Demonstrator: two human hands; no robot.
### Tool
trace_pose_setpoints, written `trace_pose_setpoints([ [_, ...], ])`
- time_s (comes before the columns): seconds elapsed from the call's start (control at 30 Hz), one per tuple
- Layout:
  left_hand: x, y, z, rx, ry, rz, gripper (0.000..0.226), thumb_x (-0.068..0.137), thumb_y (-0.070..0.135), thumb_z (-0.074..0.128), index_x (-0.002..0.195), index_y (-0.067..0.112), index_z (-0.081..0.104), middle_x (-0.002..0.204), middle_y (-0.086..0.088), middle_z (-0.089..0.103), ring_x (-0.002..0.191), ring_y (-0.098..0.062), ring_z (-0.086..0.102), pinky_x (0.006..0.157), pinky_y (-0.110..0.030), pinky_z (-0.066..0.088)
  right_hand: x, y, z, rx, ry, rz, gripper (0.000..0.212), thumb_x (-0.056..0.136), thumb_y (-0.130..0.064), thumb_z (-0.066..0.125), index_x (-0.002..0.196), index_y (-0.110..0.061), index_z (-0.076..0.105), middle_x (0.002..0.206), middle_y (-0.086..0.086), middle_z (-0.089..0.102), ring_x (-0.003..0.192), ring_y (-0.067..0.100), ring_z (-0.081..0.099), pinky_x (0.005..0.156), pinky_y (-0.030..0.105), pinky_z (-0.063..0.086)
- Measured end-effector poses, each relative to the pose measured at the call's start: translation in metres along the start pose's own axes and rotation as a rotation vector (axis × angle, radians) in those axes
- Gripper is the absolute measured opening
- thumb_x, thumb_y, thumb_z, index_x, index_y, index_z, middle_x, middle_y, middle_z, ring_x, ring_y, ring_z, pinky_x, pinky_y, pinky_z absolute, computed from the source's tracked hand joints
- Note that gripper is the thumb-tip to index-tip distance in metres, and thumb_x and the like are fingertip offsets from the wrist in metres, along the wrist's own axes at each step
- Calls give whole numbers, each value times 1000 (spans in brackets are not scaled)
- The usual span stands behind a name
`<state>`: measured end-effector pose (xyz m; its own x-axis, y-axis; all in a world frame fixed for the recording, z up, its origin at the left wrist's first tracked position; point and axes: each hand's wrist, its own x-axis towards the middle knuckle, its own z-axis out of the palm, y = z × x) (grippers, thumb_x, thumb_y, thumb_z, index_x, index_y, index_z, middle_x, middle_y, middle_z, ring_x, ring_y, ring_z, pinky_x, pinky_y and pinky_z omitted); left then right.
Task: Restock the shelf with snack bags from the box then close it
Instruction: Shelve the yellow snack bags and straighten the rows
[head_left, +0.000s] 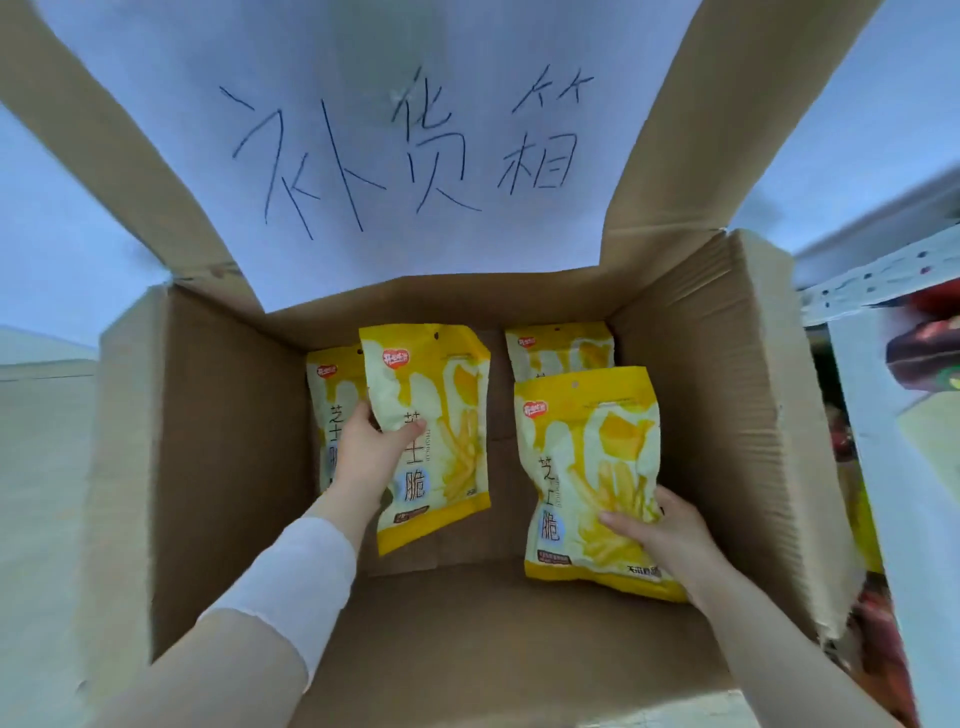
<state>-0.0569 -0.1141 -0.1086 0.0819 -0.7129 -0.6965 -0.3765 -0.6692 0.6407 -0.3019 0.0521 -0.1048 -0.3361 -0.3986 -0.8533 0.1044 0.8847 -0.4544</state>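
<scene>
An open cardboard box (218, 467) fills the view, its far flap raised. Inside it my left hand (369, 452) grips a yellow and white snack bag (441, 415) by its left edge, held up off the bottom. My right hand (660, 530) grips a second yellow snack bag (587, 457) at its lower right edge. Two more of the same bags stay in the box: one (324, 395) behind my left hand, one (561, 345) at the far right wall, both partly hidden.
A white sheet with handwritten characters (405, 150) is stuck to the raised far flap. The white shelf frame (872, 415) stands to the right of the box, with red and yellow packets blurred behind it. The box's right flap (769, 415) stands between box and shelf.
</scene>
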Motion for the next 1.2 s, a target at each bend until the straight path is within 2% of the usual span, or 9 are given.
trace_pose_setpoints([
  [0.07, -30, 14, -19, -12, -24, 35, 31, 79, 13, 73, 103, 21, 54, 92, 5, 65, 94, -23, 64, 87, -42, 52, -38, -10, -2, 80, 17, -7, 46, 68, -15, 80, 110, -16, 61, 100, 2, 70, 91, 19, 67, 82, 36, 54],
  [0.2, -107, 58, -55, -127, -65, 125, 29, 82, 12, 70, 105, 21, 54, 88, 9, 63, 80, -11, 63, 66, -27, 50, -130, -28, -11, 161, 55, -78, 42, 70, -13, 79, 108, -14, 61, 96, 1, 70, 84, 16, 68, 63, 23, 54],
  [0.3, -169, 98, -84, -185, -103, 177, 31, 82, 12, 70, 109, 17, 56, 97, 1, 66, 87, -17, 66, 71, -30, 51, -210, -37, -23, 182, 81, -135, 35, 74, -13, 76, 103, -18, 58, 92, -4, 68, 76, 7, 64, 48, 10, 46],
  [0.47, -252, 179, -103, -194, -206, 334, 22, 79, 17, 71, 97, 23, 59, 96, -1, 68, 86, -20, 66, 79, -36, 53, -316, -50, -65, 180, 257, -321, 35, 75, -10, 75, 106, -14, 59, 87, -6, 64, 76, 2, 57, 53, 7, 43],
  [0.57, -298, 226, -89, -175, -328, 486, 25, 83, 14, 68, 107, 17, 60, 97, -3, 69, 90, -25, 66, 82, -39, 54, -363, -47, -101, 168, 414, -401, 28, 73, -11, 76, 97, -15, 62, 82, -8, 65, 78, 12, 61, 58, 11, 45],
  [0.7, -358, 279, -41, -151, -555, 601, 19, 82, 16, 69, 100, 22, 64, 104, -7, 70, 97, -28, 67, 91, -50, 51, -408, -29, -161, 167, 641, -404, 39, 70, -30, 79, 102, -17, 61, 92, 0, 67, 86, 20, 62, 73, 36, 51],
  [0.9, -461, 340, 68, -109, -781, 832, 12, 87, 15, 63, 91, 26, 63, 84, 8, 73, 82, -15, 70, 78, -36, 55, -469, -7, -263, 377, 849, -532, 22, 71, -23, 79, 84, -28, 62, 83, -7, 67, 79, 11, 63, 64, 24, 47],
  [1.0, -510, 361, 126, -101, -883, 923, 12, 89, 16, 60, 93, 27, 62, 77, 14, 73, 73, -5, 70, 68, -25, 54, -485, 9, -316, 505, 932, -561, 24, 69, -22, 80, 79, -30, 60, 79, -7, 68, 74, 11, 65, 66, 28, 51],
  [1.2, -584, 386, 250, -134, -1017, 956, 21, 77, 20, 66, 97, 27, 64, 86, 10, 73, 80, -8, 70, 77, -32, 52, -492, 58, -405, 714, 1011, -553, 30, 70, -24, 79, 95, -19, 64, 87, 0, 72, 79, 18, 69, 73, 37, 56],
])
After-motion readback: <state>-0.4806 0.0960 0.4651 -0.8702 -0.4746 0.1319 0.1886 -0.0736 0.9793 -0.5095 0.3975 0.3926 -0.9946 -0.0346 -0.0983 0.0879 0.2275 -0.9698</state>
